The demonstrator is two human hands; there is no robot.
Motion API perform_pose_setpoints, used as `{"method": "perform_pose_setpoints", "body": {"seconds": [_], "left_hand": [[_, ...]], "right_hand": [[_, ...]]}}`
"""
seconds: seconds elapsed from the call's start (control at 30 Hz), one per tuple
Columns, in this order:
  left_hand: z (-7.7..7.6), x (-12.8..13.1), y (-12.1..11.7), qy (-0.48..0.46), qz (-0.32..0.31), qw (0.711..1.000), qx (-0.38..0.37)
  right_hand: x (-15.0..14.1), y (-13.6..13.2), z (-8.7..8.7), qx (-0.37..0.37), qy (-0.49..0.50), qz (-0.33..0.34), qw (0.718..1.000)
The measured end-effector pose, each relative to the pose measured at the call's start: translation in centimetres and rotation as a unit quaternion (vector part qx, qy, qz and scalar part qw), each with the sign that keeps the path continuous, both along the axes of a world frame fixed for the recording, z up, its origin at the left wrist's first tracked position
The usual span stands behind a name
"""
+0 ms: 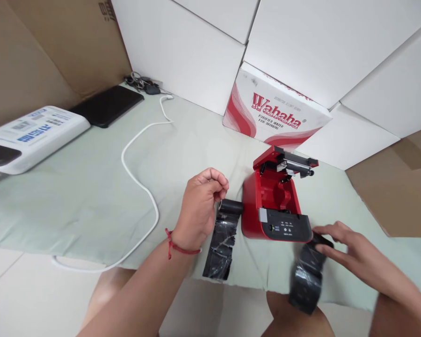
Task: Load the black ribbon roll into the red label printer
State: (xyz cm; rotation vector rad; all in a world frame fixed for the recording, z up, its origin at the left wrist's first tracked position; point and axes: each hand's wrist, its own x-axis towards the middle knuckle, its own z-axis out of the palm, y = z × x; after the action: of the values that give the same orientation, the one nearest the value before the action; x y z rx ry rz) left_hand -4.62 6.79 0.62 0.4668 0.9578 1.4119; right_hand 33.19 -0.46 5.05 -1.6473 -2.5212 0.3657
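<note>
My right hand grips a roll of shiny black film between thumb and fingers, at the front right corner of a red printer-like machine. A loose strip of that film hangs past the cloth's front edge. The machine's lid is raised, showing a red hollow inside. To its left, my left hand is closed, fingertips pressed together; whatever they hold, if anything, cannot be made out. Just beside that hand lies a second black film roll, its crinkled strip trailing toward the front edge.
A white cable winds across the pale green cloth. Further left lie a white power bank, a black phone and keys. A Wahaha carton and white boxes stand behind; brown cardboard is at right.
</note>
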Motion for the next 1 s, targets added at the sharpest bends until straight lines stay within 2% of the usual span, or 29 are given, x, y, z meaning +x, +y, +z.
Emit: {"method": "perform_pose_setpoints", "body": {"seconds": [0.07, 0.13, 0.17, 0.23, 0.33, 0.43, 0.6, 0.7, 0.77, 0.8, 0.87, 0.9, 0.93, 1.0], "left_hand": [[-0.1, 0.0, 0.0, 0.001, -0.004, 1.000, -0.001], [-0.1, -0.1, -0.1, 0.002, -0.006, 1.000, 0.000], [-0.1, -0.2, -0.1, 0.004, -0.006, 1.000, 0.001], [0.0, -0.2, -0.3, 0.008, -0.006, 1.000, 0.003], [0.1, -0.2, -0.6, 0.019, -0.014, 1.000, 0.005], [0.0, -0.2, -0.8, 0.032, -0.028, 0.999, 0.005], [-0.1, -0.5, -1.0, 0.051, -0.044, 0.998, 0.003], [0.0, -0.4, -2.0, 0.117, -0.059, 0.989, 0.062], [0.1, 0.0, -3.1, 0.219, -0.064, 0.954, 0.193], [0.1, 0.4, -3.8, 0.278, -0.055, 0.916, 0.283], [-0.2, 1.3, -5.0, 0.374, -0.035, 0.806, 0.457], [-0.4, 1.9, -5.5, 0.415, -0.029, 0.749, 0.516], [-0.7, 2.4, -5.9, 0.451, -0.035, 0.703, 0.549], [-1.5, 3.4, -6.3, 0.513, -0.037, 0.645, 0.565]], "right_hand": [[0.8, -1.0, 3.4, -0.052, 0.008, 0.020, 0.998], [0.5, -1.4, 6.1, -0.054, 0.031, 0.026, 0.998], [-0.2, -1.2, 7.0, -0.040, 0.053, 0.028, 0.997], [-2.8, 0.1, 7.7, -0.013, 0.092, 0.018, 0.995], [-8.0, 3.3, 6.8, 0.008, 0.100, -0.043, 0.994], [-12.2, 6.0, 5.1, -0.020, 0.056, -0.064, 0.996], [-15.3, 8.5, 3.6, -0.069, -0.062, -0.041, 0.995], [-15.9, 9.5, 3.1, -0.091, -0.109, -0.044, 0.989], [-16.0, 9.7, 3.0, -0.098, -0.124, -0.047, 0.986], [-16.0, 9.6, 3.1, -0.101, -0.120, -0.043, 0.987], [-15.7, 8.8, 3.4, -0.094, -0.065, -0.035, 0.993], [-15.4, 8.1, 3.7, -0.077, -0.013, -0.035, 0.996], [-15.2, 7.5, 3.9, -0.044, 0.053, -0.045, 0.997], [-14.7, 6.3, 4.2, 0.066, 0.188, -0.091, 0.976]]}}
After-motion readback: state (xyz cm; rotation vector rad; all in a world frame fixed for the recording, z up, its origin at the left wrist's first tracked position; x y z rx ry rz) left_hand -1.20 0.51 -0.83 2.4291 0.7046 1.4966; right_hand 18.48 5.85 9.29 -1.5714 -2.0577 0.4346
